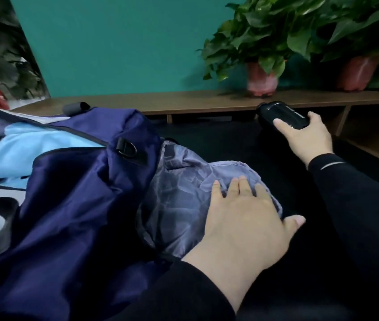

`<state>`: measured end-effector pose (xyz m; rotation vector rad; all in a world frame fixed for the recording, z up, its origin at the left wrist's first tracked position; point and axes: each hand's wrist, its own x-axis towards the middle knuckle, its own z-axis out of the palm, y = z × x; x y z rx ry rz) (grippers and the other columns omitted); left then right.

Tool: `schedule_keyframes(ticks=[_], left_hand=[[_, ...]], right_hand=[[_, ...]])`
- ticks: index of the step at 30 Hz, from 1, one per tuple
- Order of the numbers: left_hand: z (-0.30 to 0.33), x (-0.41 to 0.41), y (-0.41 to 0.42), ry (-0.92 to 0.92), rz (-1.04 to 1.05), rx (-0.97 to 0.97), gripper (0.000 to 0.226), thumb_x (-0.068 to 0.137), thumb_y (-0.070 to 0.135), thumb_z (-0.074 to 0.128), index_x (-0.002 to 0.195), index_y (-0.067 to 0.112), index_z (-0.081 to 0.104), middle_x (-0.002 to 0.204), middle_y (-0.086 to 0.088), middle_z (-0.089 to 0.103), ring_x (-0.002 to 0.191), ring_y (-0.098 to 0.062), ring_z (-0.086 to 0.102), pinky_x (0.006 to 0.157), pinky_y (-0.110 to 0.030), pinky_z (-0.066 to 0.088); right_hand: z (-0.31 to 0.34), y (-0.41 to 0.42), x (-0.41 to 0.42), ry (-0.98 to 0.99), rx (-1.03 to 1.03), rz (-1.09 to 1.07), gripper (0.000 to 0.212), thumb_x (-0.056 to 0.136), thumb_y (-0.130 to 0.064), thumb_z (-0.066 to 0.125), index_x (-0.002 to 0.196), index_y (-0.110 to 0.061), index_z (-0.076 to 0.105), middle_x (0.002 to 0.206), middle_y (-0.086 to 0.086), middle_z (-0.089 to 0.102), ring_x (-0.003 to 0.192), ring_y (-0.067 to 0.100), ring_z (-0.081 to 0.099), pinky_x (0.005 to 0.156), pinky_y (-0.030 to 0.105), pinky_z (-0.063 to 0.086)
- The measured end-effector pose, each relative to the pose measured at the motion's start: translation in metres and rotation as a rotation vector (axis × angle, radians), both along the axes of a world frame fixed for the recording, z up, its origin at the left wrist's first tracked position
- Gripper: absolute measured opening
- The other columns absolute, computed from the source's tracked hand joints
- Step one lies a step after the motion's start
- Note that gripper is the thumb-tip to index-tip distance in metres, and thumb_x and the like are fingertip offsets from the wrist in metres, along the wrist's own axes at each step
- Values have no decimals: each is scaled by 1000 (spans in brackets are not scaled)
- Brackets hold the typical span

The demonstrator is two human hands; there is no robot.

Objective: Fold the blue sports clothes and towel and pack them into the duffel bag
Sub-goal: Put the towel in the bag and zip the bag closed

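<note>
Left hand (241, 218): flat, fingers straight, pressing the grey lining (183, 200) beside the duffel bag (79, 193).
Right hand (306, 135): gripping a black bottle (283, 114).
Light-blue cloth (33, 149): inside the bag.

My navy-blue nylon duffel bag (72, 181) is lying slumped on its side across the dark surface in front of me, its main zipper gaping open toward the upper left and a black D-ring strap tab showing at its near end. A folded light-blue piece of soft cloth (33, 154) is sitting inside that opening, filling most of the gap, though I cannot tell whether it is the towel or a garment. A crumpled grey-lilac lining pocket (183, 193) is spilling out of the bag's right end, spreading flat over the dark surface.
</note>
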<state>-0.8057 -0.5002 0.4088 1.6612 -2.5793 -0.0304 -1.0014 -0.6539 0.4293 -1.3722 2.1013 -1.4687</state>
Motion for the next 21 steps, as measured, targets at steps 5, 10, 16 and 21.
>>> schedule_keyframes(ticks=[5, 10, 16, 21], left_hand=[[-2, 0, -3, 12, -14, 14, 85, 99, 69, 21, 160, 11, 14, 167, -18, 7, 156, -28, 0, 123, -56, -6], [2, 6, 15, 10, -48, 50, 82, 100, 68, 21, 161, 15, 10, 168, -14, 4, 156, -23, -4, 122, -53, -10], [5, 36, 89, 65, -165, 99, 80, 98, 69, 25, 161, 22, 12, 169, -7, 1, 155, -16, -7, 122, -47, -14], [17, 73, 149, 198, -272, 220, 62, 102, 64, 27, 156, 33, 32, 167, 8, 15, 153, -2, 6, 125, -36, -4]], right_hand=[[1, 9, 8, -67, -45, -48, 70, 78, -54, 76, 134, -17, 58, 128, 8, 65, 119, 30, 60, 97, 34, 47], [1, 60, 32, -678, -326, 70, 67, 64, -59, 81, 117, -21, 68, 112, 4, 72, 100, 22, 71, 93, 51, 58], [-1, 145, 75, -1294, -348, 434, 38, 92, -24, 74, 122, -8, 58, 127, 15, 67, 112, 29, 69, 93, 52, 57], [8, 216, 103, -1519, -281, 596, 51, 90, -36, 71, 131, -7, 61, 127, 15, 69, 114, 30, 69, 102, 45, 51]])
